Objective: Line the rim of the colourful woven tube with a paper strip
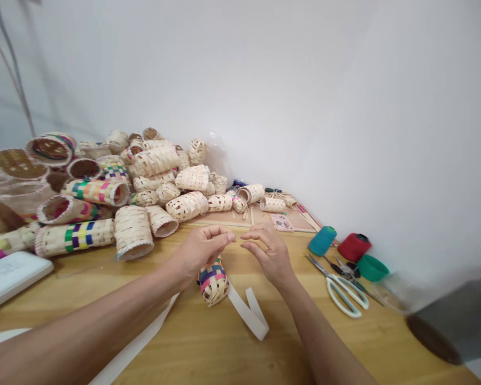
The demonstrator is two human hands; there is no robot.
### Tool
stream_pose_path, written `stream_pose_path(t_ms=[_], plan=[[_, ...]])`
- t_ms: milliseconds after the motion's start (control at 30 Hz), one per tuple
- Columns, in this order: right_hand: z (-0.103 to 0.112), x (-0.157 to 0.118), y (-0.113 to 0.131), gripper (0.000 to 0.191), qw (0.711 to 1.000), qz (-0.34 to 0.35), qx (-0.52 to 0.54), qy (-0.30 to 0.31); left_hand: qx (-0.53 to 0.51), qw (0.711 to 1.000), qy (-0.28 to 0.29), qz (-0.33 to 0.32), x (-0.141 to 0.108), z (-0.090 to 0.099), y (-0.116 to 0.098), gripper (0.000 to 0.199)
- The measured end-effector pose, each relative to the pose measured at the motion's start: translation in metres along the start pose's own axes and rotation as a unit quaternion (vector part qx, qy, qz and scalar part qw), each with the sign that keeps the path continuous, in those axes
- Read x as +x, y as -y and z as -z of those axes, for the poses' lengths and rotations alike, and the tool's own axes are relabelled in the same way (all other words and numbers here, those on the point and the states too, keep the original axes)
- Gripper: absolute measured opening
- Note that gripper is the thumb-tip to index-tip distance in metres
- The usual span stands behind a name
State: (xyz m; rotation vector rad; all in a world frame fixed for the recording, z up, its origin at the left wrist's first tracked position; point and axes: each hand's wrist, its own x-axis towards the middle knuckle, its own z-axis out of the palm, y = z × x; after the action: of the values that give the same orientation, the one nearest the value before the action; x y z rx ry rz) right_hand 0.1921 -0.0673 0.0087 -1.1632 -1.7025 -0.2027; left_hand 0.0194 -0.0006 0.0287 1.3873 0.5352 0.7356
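My left hand is closed in a pinch, thumb against forefinger, above a small woven basket with coloured bands. Facing it, my right hand has its thumb and fingertips drawn close together, a short gap from the left fingertips. Anything held in either pinch is too thin to make out. The basket lies on its side on the table, its upper end hidden behind my left hand. A white ribbon lies folded beside the basket, and a longer white strip passes under my left forearm.
Woven baskets are heaped at the back left, near a white box. At right lie white-handled scissors, pliers, blue thread, red thread, a green ring and a dark container.
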Motion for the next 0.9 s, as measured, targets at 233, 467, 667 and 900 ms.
stream_pose_path(t_ms=[233,467,667,900], plan=[[0.002,0.001,0.006,0.012,1.0,0.004,-0.022,-0.008,0.048,0.998,-0.016,-0.023,0.001,0.003,0.002,0.03],[0.002,0.003,0.011,0.014,0.995,0.061,-0.082,-0.001,0.113,0.984,0.034,-0.133,0.0,0.002,0.002,0.039],[0.004,0.003,0.01,0.011,0.993,0.07,-0.093,-0.012,0.092,0.995,0.014,-0.047,0.003,0.002,0.008,0.04],[0.002,0.003,0.015,0.011,0.992,0.084,-0.095,-0.014,0.123,0.991,-0.027,-0.034,0.004,0.003,0.006,0.031]])
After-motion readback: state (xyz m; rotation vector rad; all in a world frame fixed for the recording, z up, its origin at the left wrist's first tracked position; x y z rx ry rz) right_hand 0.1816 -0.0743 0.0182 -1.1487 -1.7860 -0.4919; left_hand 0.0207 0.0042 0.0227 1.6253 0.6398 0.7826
